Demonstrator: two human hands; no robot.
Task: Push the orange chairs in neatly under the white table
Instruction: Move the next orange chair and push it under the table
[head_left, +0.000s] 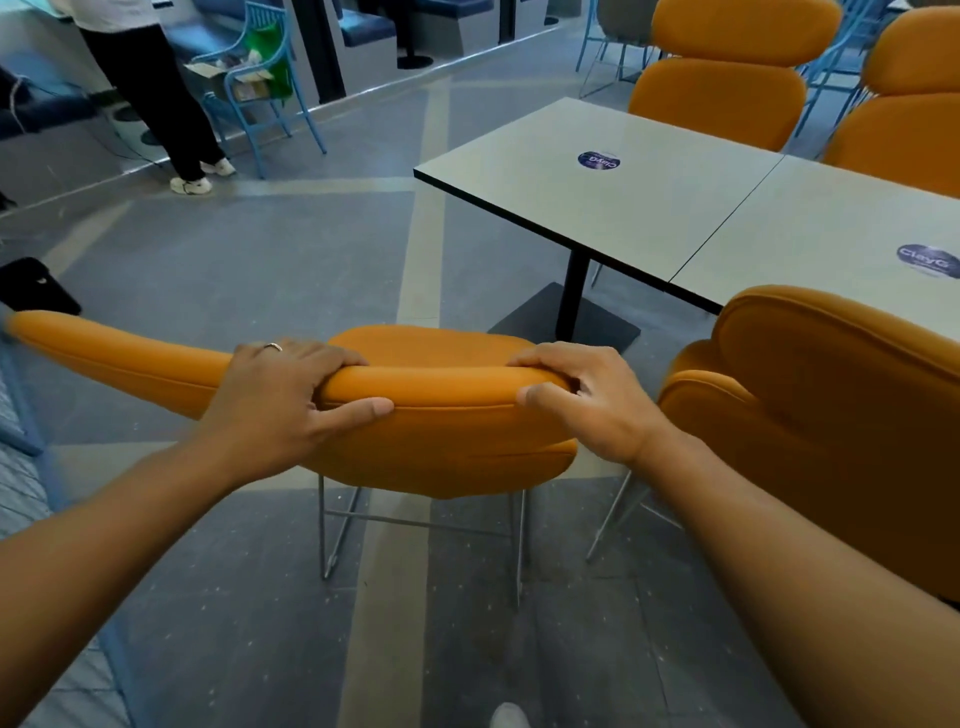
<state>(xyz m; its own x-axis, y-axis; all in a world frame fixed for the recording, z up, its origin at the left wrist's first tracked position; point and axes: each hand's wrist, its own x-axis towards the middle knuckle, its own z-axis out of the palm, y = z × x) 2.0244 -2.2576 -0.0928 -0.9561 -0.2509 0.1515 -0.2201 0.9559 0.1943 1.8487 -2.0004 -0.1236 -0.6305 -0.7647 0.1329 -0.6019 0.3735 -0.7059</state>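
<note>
An orange chair (447, 415) with thin metal legs stands in front of me, its back toward me, away from the white table (613, 192). My left hand (280, 395) grips the top edge of its backrest on the left, thumb underneath. My right hand (587, 400) grips the same edge on the right. The table's black post and base plate (571, 322) lie just beyond the chair. A second orange chair (831, 415) stands to the right, close against the table's near edge. Two more orange chairs (722, 93) sit on the far side.
A person in dark trousers (156, 93) stands at the back left beside a blue metal chair (260, 88) holding boxes. More blue chairs (831, 62) are at the back right. A black object (36, 286) lies at the left edge. Grey floor spreads left of the table.
</note>
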